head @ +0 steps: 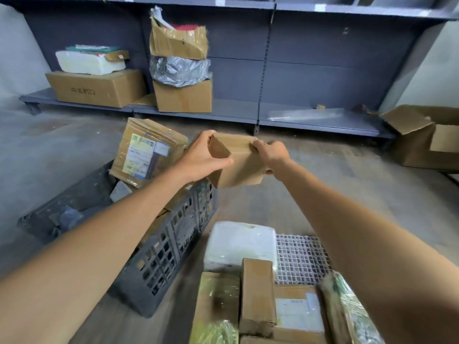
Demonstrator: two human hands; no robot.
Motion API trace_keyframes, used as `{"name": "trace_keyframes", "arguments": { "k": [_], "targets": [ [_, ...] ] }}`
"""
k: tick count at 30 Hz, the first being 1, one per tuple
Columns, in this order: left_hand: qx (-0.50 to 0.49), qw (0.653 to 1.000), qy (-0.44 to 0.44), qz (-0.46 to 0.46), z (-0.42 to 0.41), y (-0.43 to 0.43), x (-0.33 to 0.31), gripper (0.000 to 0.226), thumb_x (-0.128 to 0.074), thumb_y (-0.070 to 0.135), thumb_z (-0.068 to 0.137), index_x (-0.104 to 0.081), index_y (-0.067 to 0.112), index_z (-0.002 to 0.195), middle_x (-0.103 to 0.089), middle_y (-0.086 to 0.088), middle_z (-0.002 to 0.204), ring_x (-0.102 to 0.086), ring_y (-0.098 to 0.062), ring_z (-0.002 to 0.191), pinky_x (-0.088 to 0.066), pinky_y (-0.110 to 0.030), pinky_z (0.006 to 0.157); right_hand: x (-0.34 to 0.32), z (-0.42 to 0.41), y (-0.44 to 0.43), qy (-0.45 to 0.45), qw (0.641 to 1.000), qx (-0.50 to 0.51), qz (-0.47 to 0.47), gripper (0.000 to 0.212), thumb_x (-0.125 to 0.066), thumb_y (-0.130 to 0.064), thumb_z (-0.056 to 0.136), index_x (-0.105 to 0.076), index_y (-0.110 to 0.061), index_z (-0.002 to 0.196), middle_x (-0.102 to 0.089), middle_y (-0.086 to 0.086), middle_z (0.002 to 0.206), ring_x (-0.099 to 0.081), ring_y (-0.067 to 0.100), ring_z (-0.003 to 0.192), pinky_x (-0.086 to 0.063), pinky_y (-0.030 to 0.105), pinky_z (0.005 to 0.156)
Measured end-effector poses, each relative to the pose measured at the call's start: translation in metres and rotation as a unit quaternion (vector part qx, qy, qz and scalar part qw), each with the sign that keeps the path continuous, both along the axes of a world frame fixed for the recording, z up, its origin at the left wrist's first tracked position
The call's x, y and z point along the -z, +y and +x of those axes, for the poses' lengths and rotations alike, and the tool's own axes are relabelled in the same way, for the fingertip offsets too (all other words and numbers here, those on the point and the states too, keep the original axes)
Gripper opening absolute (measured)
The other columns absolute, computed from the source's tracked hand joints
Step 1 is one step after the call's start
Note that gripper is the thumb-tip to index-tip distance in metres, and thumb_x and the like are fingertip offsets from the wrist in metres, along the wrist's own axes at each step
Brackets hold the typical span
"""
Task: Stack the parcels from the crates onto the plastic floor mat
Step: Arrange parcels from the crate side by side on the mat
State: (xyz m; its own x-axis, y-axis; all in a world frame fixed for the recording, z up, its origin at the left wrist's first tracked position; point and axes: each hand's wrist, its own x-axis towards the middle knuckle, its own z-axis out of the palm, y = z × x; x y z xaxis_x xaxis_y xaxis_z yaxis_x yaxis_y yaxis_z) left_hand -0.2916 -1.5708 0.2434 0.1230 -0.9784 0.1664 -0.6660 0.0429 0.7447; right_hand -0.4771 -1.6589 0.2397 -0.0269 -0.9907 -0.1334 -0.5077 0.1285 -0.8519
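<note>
cardboard parcel (239, 167) hangs in the air above the grey crate (171, 247), left grip (202, 158) and right grip (270, 153) curled round opposite ends, likely to carry it level toward the white floor mat (299, 259).

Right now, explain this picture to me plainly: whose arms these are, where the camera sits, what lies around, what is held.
There is no machine here: one camera sits on a person's head and looks down at their two bare arms. The left hand and right hand both grip a small cardboard box, held in the air above the floor. At the left stands a dark plastic crate, from which a labelled parcel sticks up. Near the bottom, a white grid mat carries several parcels. Behind runs a low grey shelf with cartons.
</note>
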Motion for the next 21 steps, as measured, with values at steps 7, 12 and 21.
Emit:
{"name": "trace_keyframes", "arguments": {
  "k": [7, 12, 21],
  "targets": [
    [0.125, 0.986, -0.079, 0.082, -0.056, -0.017, 0.033, 0.107, -0.079, 0.054, 0.068, -0.013, 0.043, 0.152, -0.031, 0.002, 0.156, -0.033, -0.019, 0.142, -0.034, -0.044, 0.113, 0.028, -0.093, -0.001, 0.059, 0.991, -0.019, 0.115, 0.047, -0.066, -0.042, 0.089, -0.061, -0.001, 0.111, -0.064, 0.017, 0.11, -0.068, 0.033, 0.094, -0.062, 0.042, 0.074],
    [0.172, 0.966, -0.156, 0.119, -0.107, -0.033, 0.068, 0.109, -0.079, 0.044, 0.073, -0.009, 0.039, 0.156, -0.03, -0.001, 0.152, -0.037, -0.022, 0.137, -0.039, -0.041, 0.105, 0.058, -0.145, -0.006, 0.107, 0.985, -0.007, 0.132, 0.048, -0.066, -0.043, 0.088, -0.059, -0.003, 0.114, -0.064, 0.015, 0.109, -0.066, 0.029, 0.091, -0.061, 0.041, 0.079],
    [0.244, 0.943, -0.154, 0.166, -0.186, -0.045, 0.139, 0.108, -0.078, 0.033, 0.075, -0.008, 0.032, 0.158, -0.026, -0.002, 0.142, -0.052, -0.026, 0.119, -0.041, -0.029, 0.09, 0.093, -0.207, -0.005, 0.285, 0.938, -0.062, 0.189, 0.037, -0.06, -0.04, 0.088, -0.057, -0.004, 0.08, -0.063, 0.016, 0.085, -0.069, 0.036, 0.08, -0.061, 0.041, 0.076]
  ]
}}
